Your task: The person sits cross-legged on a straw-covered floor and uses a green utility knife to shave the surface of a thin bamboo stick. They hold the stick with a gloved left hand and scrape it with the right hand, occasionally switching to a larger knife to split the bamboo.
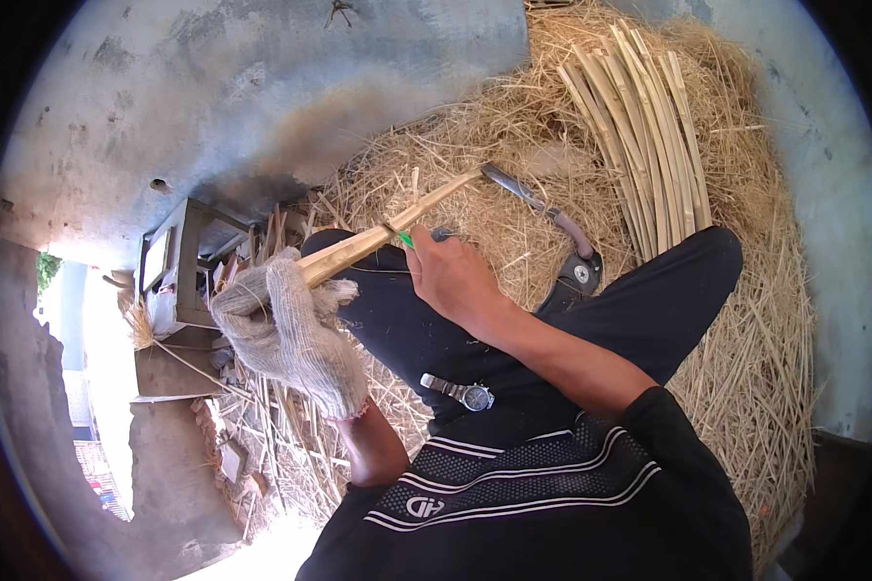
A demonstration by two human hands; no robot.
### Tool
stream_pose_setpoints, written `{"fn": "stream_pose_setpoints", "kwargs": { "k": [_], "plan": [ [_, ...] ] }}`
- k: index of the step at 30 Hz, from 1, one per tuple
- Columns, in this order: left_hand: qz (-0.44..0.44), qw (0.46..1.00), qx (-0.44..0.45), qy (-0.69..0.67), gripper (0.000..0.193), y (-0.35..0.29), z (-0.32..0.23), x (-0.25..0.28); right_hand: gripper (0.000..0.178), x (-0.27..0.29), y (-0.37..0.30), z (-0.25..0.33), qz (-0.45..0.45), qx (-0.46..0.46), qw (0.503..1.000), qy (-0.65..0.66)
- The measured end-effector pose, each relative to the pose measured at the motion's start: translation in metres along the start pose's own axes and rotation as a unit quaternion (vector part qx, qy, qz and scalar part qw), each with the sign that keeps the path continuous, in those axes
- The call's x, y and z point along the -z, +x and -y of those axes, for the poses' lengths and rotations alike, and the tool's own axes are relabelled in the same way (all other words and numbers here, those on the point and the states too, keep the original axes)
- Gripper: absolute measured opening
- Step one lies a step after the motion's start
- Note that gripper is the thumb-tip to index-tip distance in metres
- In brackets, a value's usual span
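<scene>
A pale split bamboo strip [421, 207] slants up to the right across my lap. My left hand [286, 324], in a grey knitted glove, is closed around its lower end. My bare right hand [452, 278] grips a small knife [406, 238] with a green handle, its fingers hiding most of it. The dark blade meets the strip near its middle. Just past the strip's far tip, a long metal blade [515, 186] with a brown handle [574, 235] lies on the straw.
Several bamboo strips [649, 136] lie bundled on the straw [761, 387] at the far right. A wristwatch [475, 397] rests on my lap. Beside my right knee is a black object [579, 276] with a round grey disc. Left stands a cluttered box frame [179, 266]; a wall [262, 68] rises behind.
</scene>
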State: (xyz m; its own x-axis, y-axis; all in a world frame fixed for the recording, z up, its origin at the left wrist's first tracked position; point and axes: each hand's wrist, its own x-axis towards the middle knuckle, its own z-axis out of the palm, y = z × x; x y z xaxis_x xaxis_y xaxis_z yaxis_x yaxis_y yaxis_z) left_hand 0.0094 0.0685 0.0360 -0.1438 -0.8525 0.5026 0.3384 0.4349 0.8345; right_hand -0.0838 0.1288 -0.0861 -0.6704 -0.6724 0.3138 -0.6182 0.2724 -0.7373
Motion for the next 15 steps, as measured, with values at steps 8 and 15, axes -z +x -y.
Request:
{"fn": "stream_pose_setpoints", "kwargs": {
  "k": [8, 15],
  "plan": [
    [0.048, 0.997, -0.045, 0.03, 0.019, -0.01, 0.0, 0.009, 0.019, -0.027, 0.01, -0.061, -0.004, 0.017, 0.998, -0.057],
    [0.086, 0.995, -0.055, 0.018, 0.015, 0.002, 0.009, 0.02, 0.019, -0.032, 0.02, -0.089, 0.069, -0.007, 0.987, 0.143]
  ]
}}
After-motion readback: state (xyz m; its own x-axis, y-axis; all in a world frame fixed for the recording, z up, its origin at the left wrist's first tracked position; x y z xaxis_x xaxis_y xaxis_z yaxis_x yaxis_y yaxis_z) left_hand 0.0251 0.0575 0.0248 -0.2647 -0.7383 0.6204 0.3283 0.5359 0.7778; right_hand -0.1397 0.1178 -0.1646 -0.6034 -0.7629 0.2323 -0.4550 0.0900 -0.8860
